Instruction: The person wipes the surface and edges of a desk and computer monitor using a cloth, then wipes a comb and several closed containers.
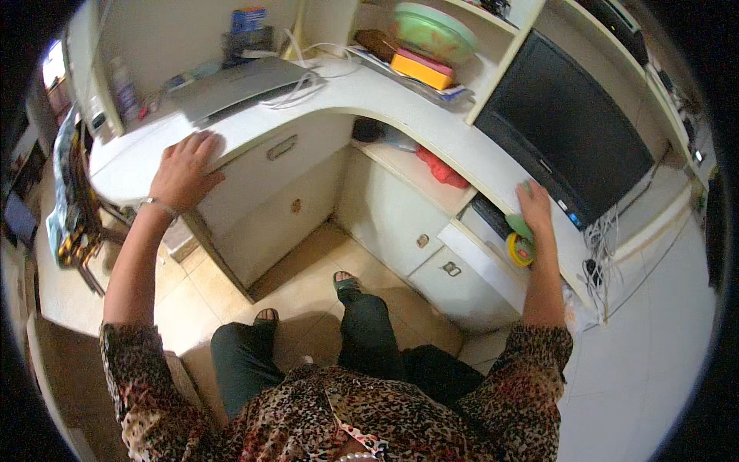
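My left hand (187, 171) lies on the left part of the white desk top (127, 165), near its front edge and beside a closed silver laptop (245, 85). Its fingers are stretched out and it holds nothing. On the right, my right hand (536, 208) rests at the desk's edge in front of a black monitor (571, 119). A soft green cloth (518, 225) shows from under its palm and at the fingertips; the hand covers the rest. Just beside that wrist, a yellow ring-shaped object (520, 249) sits below the desk top.
White cables (304, 91) run by the laptop, and tangled cables (604, 254) hang right of the monitor. A green basin (435, 32) stands above a yellow box (422, 69). A red bag (441, 167) lies on the under-desk shelf. Cabinet doors (381, 204) close the space below.
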`<state>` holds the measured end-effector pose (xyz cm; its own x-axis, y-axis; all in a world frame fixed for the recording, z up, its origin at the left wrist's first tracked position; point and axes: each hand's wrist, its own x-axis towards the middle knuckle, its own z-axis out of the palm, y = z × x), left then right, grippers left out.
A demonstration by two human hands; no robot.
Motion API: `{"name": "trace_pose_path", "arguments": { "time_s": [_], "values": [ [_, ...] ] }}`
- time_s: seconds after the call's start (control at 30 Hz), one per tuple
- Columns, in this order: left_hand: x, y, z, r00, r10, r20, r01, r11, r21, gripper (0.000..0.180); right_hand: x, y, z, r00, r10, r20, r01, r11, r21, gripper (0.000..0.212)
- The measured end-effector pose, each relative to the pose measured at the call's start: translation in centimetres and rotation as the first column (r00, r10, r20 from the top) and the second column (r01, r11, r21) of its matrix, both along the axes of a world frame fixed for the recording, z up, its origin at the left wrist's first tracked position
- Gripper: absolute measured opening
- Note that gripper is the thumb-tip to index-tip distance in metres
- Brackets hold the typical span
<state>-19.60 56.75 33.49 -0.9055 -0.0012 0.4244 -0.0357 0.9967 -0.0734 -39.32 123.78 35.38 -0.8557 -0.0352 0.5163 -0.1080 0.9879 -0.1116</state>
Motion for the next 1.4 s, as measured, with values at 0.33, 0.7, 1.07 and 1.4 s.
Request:
{"name": "trace_pose_path", "arguments": {
  "time_s": [0.33, 0.7, 1.07, 1.4],
  "values": [
    [0.2, 0.6, 0.0, 0.999, 0.042, -0.009, -0.042, 0.999, -0.027, 0.065, -10.6, -20.4, -0.1, 0.958, 0.278, 0.074, -0.264, 0.952, -0.152, 0.050],
    [-0.9, -0.7, -1.1, 0.999, 0.028, 0.028, -0.027, 1.000, -0.010, 0.070, -8.0, -7.7, 0.2, 0.968, 0.231, 0.101, -0.227, 0.972, -0.056, 0.043],
    [-0.7, 1.2, -0.9, 0.999, 0.016, -0.030, -0.014, 0.998, 0.058, 0.073, 3.6, 18.1, 0.1, 0.797, -0.593, -0.115, 0.597, 0.744, 0.299, 0.024],
    [0.2, 1.8, 0.0, 0.999, 0.040, -0.036, -0.038, 0.999, 0.031, 0.071, -1.8, 2.9, 0.9, 0.877, -0.479, -0.051, 0.472, 0.835, 0.283, 0.029]
  ]
}}
